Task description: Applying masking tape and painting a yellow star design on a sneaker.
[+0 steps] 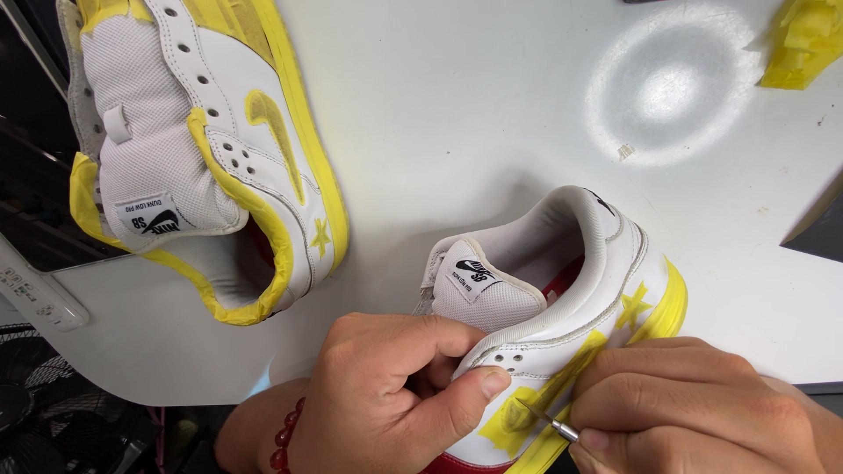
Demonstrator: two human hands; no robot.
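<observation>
The white leather low-top sneaker with yellow masking tape on its side panel and sole edge lies at the near middle of the white tabletop, heel toward the far right, its padded grey-white tongue with a sewn label standing up and a red lining showing inside the collar; a small yellow tape star sits on its heel quarter. The left hand holds this shoe from the near side, its grip pressed on the lace-hole panel with the thumb flat along the edge of the leather and the fingers curled under toward the tongue; a bracelet of dark red beads circles that wrist. The right hand rests on the taped side just right of the left thumb, its grip pinching a thin metal craft knife, whose fine point touches the yellow tape patch near the lace holes. At the far left lies a second white leather sneaker wrapped in yellow tape along collar and sole, well apart from the first, its mesh tongue toward the near left. A crumpled wad of yellow tape sits at the far right corner; a bright round patch of light falls on the tabletop near it; a white flat device with buttons lies at the left edge.
</observation>
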